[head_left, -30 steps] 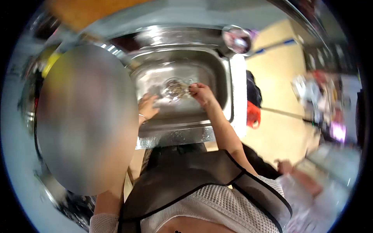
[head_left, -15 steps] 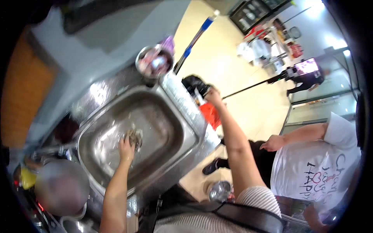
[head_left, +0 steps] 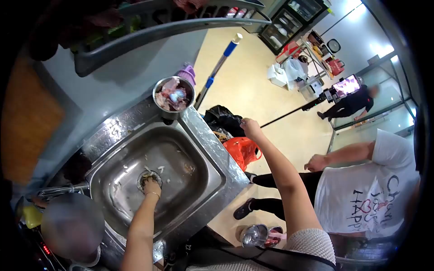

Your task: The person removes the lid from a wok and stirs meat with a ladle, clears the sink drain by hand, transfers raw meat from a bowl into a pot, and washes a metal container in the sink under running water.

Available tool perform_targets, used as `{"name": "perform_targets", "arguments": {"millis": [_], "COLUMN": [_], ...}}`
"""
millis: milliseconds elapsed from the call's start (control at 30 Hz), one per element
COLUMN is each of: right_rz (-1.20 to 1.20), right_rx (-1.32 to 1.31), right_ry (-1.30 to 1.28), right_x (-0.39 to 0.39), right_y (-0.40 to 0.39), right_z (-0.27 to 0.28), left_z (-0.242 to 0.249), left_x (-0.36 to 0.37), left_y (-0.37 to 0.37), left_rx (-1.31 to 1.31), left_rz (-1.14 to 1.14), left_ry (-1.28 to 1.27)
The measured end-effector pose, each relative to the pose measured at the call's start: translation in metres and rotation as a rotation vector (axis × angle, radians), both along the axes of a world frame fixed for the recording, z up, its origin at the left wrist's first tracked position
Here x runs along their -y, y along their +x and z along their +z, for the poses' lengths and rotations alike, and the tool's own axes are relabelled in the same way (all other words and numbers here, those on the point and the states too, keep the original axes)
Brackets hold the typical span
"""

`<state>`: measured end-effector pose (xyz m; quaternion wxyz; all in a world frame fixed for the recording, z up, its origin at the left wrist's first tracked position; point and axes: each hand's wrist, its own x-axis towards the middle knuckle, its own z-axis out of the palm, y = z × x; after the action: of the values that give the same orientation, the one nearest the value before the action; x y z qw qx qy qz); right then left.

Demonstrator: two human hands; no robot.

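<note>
My left hand is down in the steel sink, over the round drain. Its fingers are curled into wet food scraps there, and the fingertips are partly hidden. Small pale bits lie on the sink floor around it. My right hand is held out past the sink's right edge, above a black plastic bag and a red plastic bag. Its fingers are bent together, with nothing visible in them.
A metal pot of raw meat stands at the sink's far corner. The faucet is at the left. Above is a grey rack. A person in a white shirt stands at right, near a phone on a stick.
The view has shifted. My right hand had a dark and white item at its fingers, which no longer shows there. My left hand stays at the drain, its fingers now deeper in the scraps.
</note>
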<state>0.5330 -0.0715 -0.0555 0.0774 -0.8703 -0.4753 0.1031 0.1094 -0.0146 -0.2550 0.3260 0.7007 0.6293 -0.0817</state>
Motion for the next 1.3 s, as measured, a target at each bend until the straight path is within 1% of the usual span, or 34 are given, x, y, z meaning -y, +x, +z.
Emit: {"name": "perform_targets", "arguments": {"millis": [33, 67, 100, 133, 167, 233, 300, 333, 367, 400, 433, 467, 500, 567, 600, 633, 667, 700, 733, 767, 800, 833, 867, 900, 933, 967, 1000, 1033, 1067, 1100, 1167, 1200, 1233, 1300], "right_rz": [-0.004, 0.077, 0.153, 0.224, 0.307, 0.32, 0.493, 0.524, 0.556, 0.516, 0.551, 0.538, 0.524, 0.507, 0.491, 0.351, 0.285, 0.137, -0.014, -0.031, -0.038, -0.234, 0.068, -0.045, -0.016, 0.01, 0.066, 0.251, 0.354, 0.025, -0.128, -0.348, -0.628, -0.69], "right_rx": [-0.042, -0.057, -0.089, -0.124, -0.125, -0.229, -0.289, -0.344, -0.394, -0.439, -0.438, -0.531, -0.62, -0.584, -0.548, -0.538, -0.343, -0.226, -0.124, -0.07, 0.152, -0.087, 0.247, 0.161, 0.037, -0.096, -0.222, -0.222, -0.52, -0.978, -1.333, -1.581, -2.045, -2.079], "right_ry": [0.049, 0.101, 0.136, 0.171, 0.161, 0.027, 0.213, 0.227, 0.241, 0.149, 0.163, 0.127, 0.093, 0.129, 0.162, 0.055, 0.09, 0.066, 0.035, 0.159, 0.166, 0.135, 0.388, 0.284, 0.247, 0.205, 0.188, 0.258, 0.183, -0.086, -0.128, -0.165, -0.102, 0.089], "right_x": [-0.004, -0.013, -0.022, -0.032, -0.041, -0.055, -0.056, -0.053, -0.048, -0.04, -0.032, -0.025, -0.022, -0.013, -0.01, -0.007, -0.006, -0.016, -0.025, -0.03, -0.042, -0.055, -0.067, -0.068, -0.069, -0.067, -0.058, -0.046, -0.038, -0.029, -0.013, -0.01, -0.011, -0.011], "right_y": [-0.01, -0.025, -0.049, -0.073, -0.092, -0.134, -0.157, -0.17, -0.184, -0.197, -0.205, -0.216, -0.223, -0.218, -0.215, -0.198, -0.165, -0.133, -0.101, -0.048, -0.021, -0.003, 0.0, 0.004, 0.003, -0.033, -0.087, -0.105, -0.137, -0.188, -0.254, -0.283, -0.304, -0.324], "right_z": [0.004, 0.017, 0.042, 0.07, 0.087, 0.129, 0.123, 0.12, 0.116, 0.111, 0.093, 0.093, 0.095, 0.09, 0.097, 0.118, 0.114, 0.127, 0.14, 0.137, 0.155, 0.173, 0.175, 0.181, 0.176, 0.175, 0.173, 0.121, 0.086, 0.063, 0.009, -0.009, -0.042, -0.048], "left_z": [-0.033, -0.062, -0.077, 0.006, 0.011, 0.013, -0.095, -0.146, -0.119, -0.091, -0.066, -0.075, -0.06, -0.031, -0.03, -0.028, -0.022, -0.017, -0.027, -0.019, -0.004, 0.006, 0.013, 0.02, 0.027, 0.037, 0.037, 0.06, 0.08, 0.102, 0.167, 0.187, 0.199, 0.193], "left_x": [-0.005, -0.007, 0.0, -0.001, -0.001, -0.011, -0.011, -0.012, -0.008, -0.005, -0.006, -0.009, -0.015, -0.027, -0.029, -0.03, -0.031, -0.032, -0.033, -0.036, -0.037, -0.036, -0.033, -0.029, -0.027, -0.023, -0.017, -0.011, -0.004, 0.004, 0.02, 0.027, 0.032, 0.042], "left_y": [-0.005, -0.01, -0.02, -0.003, 0.002, 0.003, -0.011, -0.018, -0.018, -0.018, -0.016, -0.019, -0.019, -0.02, -0.02, -0.022, -0.022, -0.021, -0.02, -0.016, -0.015, -0.012, -0.014, -0.015, -0.015, -0.021, -0.033, -0.031, -0.03, -0.029, -0.019, -0.016, -0.011, -0.005], "left_rx": [-0.002, 0.027, 0.048, 0.083, 0.066, 0.002, -0.093, -0.138, -0.166, -0.195, -0.244, -0.214, -0.215, -0.084, -0.146, -0.148, -0.156, -0.163, -0.134, -0.127, -0.129, -0.13, -0.117, -0.119, -0.039, 0.032, 0.303, 0.348, 0.463, 0.577, 0.71, 0.722, 0.749, 0.614], "left_rz": [0.017, -0.12, -0.264, -0.078, -0.072, 0.015, -0.304, -0.454, -0.47, -0.485, -0.518, -0.535, -0.534, -0.589, -0.617, -0.621, -0.664, -0.707, -0.63, -0.63, -0.586, -0.541, -0.503, -0.504, -0.362, -0.222, -0.067, -0.017, 0.023, 0.065, 0.082, -0.058, -0.195, -0.436], "left_ry": [0.015, 0.119, 0.208, 0.076, 0.065, -0.172, -0.069, 0.003, 0.034, 0.065, 0.137, 0.162, 0.161, -0.023, -0.082, -0.084, -0.085, -0.088, -0.147, -0.148, -0.163, -0.175, -0.074, -0.079, -0.085, -0.094, -0.081, 0.088, 0.207, 0.329, 0.367, 0.511, 0.5, 0.708]}}
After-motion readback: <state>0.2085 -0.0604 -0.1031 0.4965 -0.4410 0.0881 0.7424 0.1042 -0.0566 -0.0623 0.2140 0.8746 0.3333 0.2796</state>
